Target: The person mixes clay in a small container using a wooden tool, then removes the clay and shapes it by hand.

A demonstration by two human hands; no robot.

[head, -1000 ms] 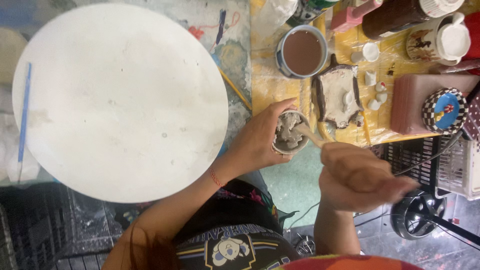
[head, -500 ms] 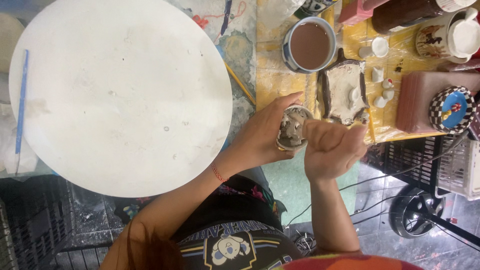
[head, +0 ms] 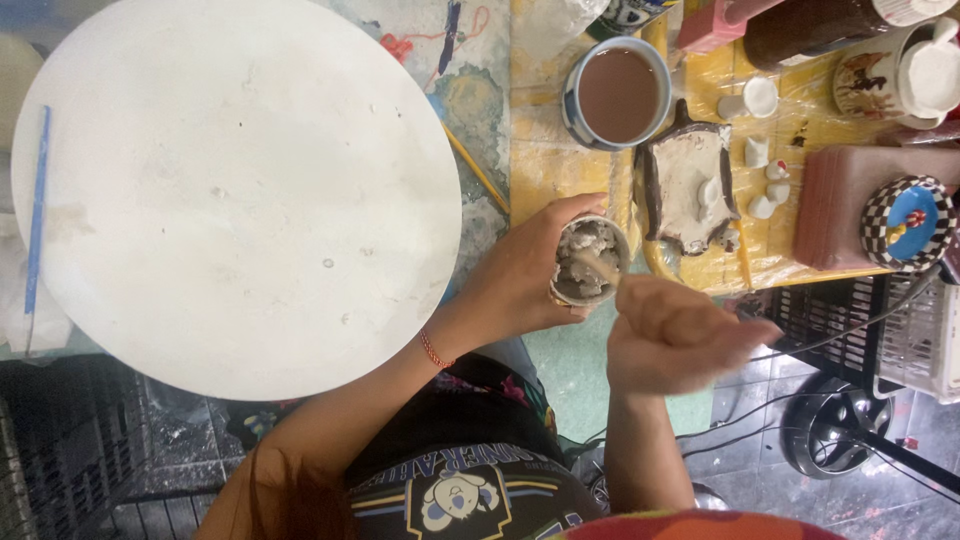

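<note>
At the far left a thin blue stick (head: 37, 215) lies along the edge of a large white round board (head: 235, 190), which fills most of the left half of the view and carries nothing on its face. Past its right rim a yellow pencil-like stick (head: 476, 168) lies slanting on the paint-stained bench (head: 480, 80).

Next comes the left hand (head: 525, 275), reaching in from below with a red thread around its wrist. Its fingers are wrapped around the side of a small cup (head: 590, 262) holding a lumpy grey paste, and the cup is held up over the front edge of the bench, mouth toward the camera. The right hand (head: 675, 335) sits just right of and below the cup, closed around a thin wooden stick (head: 600, 267). The stick's long axis runs up and to the left from that hand, and its tip is in the paste. So the cup lies up and left of the right hand and touches the left one.

Beyond the cup a blue-rimmed bowl (head: 618, 93) of brown liquid stands on the yellow covering, with a dark-edged tray (head: 690, 190) of pale material just right of the cup. Small white pieces (head: 760, 150) lie beside the tray, then a reddish block (head: 850, 205) with a checkered round lid (head: 910, 222) at the far right.
</note>
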